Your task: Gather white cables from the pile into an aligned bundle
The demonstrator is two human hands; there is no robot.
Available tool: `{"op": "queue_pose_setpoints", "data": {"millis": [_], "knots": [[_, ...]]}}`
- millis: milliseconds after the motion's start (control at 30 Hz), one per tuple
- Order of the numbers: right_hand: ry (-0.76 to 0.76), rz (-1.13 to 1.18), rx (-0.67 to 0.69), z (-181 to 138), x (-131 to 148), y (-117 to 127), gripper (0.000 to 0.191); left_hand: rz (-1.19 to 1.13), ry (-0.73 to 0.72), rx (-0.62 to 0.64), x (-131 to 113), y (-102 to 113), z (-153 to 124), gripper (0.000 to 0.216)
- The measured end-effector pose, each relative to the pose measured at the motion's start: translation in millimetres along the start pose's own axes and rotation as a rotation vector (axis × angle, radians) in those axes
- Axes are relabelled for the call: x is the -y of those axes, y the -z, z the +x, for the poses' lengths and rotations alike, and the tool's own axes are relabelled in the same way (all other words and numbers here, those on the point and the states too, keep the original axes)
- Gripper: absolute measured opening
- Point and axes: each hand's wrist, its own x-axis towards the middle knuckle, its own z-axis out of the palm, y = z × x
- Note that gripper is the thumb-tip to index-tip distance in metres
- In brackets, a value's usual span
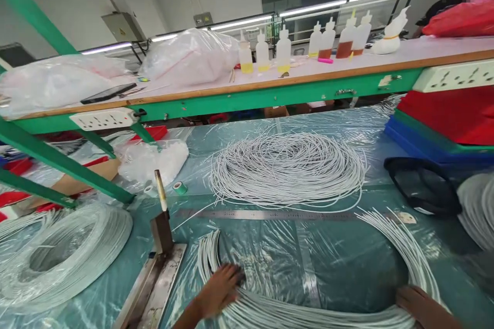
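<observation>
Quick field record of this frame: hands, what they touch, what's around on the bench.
left hand: flat on bundle of cut white wires, fingers spread
right hand: resting on the same bundle, near its bend
bundle shape: U-curve, both ends pointing away from the person
steel ruler: flat on table beyond the bundle
loose white wire coil: behind ruler
lever cutter: left of left hand
wrapped wire coil: far left
bottles: on upper shelf

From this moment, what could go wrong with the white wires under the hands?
1. The cut wire bundle, pressed only at its ends by the left hand and right hand, may spring apart.
2. Its curved ends lie near the loose wire coil and could tangle.
3. The left hand is close to the metal cutter.
</observation>
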Motion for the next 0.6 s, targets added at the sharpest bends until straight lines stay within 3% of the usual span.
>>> {"op": "queue_pose_setpoints", "data": {"millis": [67,133,367,467,600], "knots": [[0.034,-0.051,-0.004,-9,2,7,0.06,-0.073,-0.197,0.066,-4,-11,-12,0.064],[0.025,-0.076,-0.013,-15,7,15,0.069,-0.122,-0.245,0.09,-6,-24,-23,0.076],[-0.063,0.018,0.103,-1,51,65,0.089,-0.091,-0.06,0.152,-11,-49,-26,0.092],[-0.053,0.152,0.216,18,79,87,0.094,-0.047,0.028,0.227,-30,-46,-11,0.081],[0.127,0.277,0.29,50,119,90,0.084,-0.086,-0.013,0.289,-71,-43,13,0.069]]}}
